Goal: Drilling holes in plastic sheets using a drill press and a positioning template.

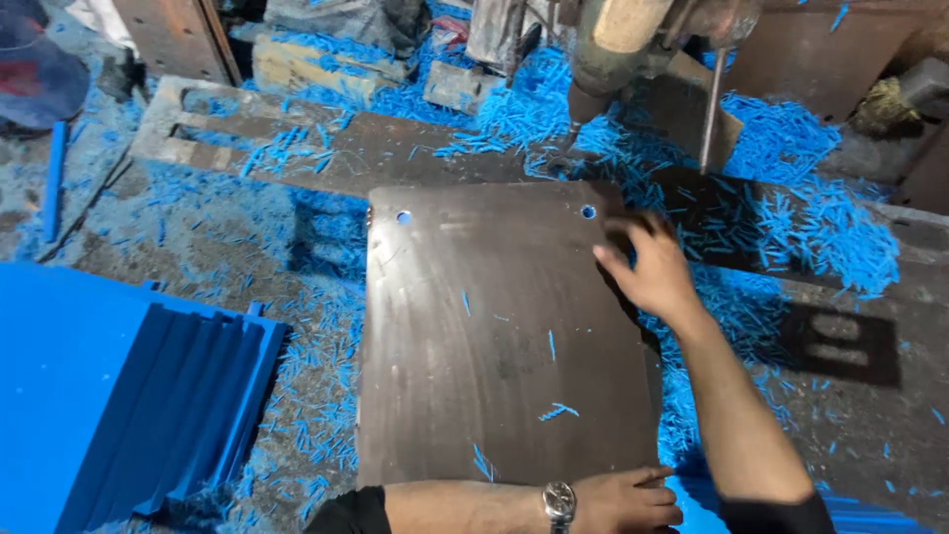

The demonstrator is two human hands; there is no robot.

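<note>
One dark metal plate lies flat on the counter, roughly at the centre of the view, directly in front of the drill press. Two round holes are counted in the plate: one near its far left corner, one near its far right corner. A few loose blue shavings rest on its face.

Two hands are in view, both the person's own. The right hand rests on the plate's far right edge, just beside the right-hand hole; its fingers are spread and curled over the edge, pressing on it rather than closed around it. The left hand lies across the near edge of the plate, palm down, fingers extended flat and loosely apart, gripping nothing. One wristwatch sits on the left wrist.

Blue plastic shavings cover the counter in great number, heaped thickest to the right of the drill press. One stack of blue ribbed sheets lies at the near left. One slotted dark metal piece lies well apart to the right.
</note>
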